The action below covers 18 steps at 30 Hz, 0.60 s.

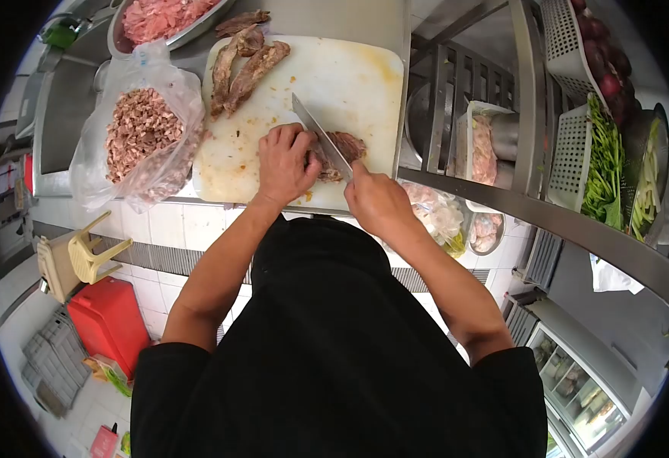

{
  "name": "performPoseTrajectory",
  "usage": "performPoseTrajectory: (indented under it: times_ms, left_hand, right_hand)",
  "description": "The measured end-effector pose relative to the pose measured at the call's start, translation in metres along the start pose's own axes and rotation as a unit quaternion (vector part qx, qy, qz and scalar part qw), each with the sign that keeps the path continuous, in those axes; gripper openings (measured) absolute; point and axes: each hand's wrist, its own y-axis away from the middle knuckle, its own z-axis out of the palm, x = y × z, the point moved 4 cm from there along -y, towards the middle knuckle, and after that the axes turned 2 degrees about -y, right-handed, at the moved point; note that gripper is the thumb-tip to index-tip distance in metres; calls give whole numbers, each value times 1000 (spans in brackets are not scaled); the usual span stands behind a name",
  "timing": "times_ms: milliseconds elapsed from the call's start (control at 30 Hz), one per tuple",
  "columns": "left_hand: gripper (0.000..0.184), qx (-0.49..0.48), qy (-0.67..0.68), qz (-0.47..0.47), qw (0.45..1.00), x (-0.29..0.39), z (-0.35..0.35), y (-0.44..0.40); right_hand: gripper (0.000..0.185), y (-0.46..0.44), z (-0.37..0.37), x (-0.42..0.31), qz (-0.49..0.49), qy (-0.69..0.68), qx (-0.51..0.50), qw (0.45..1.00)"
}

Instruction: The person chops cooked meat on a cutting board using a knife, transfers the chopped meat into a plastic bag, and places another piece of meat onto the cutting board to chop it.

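My right hand is wrapped round the handle of a kitchen knife. Its blade slants up and to the left across a piece of brown cooked meat near the front of the white cutting board. With fingers curled, my left hand presses on the meat just left of the blade and partly hides it. Further back on the board lie long strips of the same meat. To the left, a clear plastic bag holds small diced meat.
A metal bowl of pink sliced meat stands at the back left. On the right, a metal rack carries baskets of green vegetables and red onions. A red bin and a cream stool are on the floor at left.
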Motion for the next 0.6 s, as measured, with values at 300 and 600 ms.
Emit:
performPoseTrajectory:
  times_ms: [300,600]
  left_hand:
    - [31,3,-3,2,1000,-1,1,0]
    - [32,3,15,12,1000,-3,1,4]
  right_hand:
    - [15,43,10,17,25,9,-31,999]
    - [20,-8,-7,-6,-12,-2,24,1000]
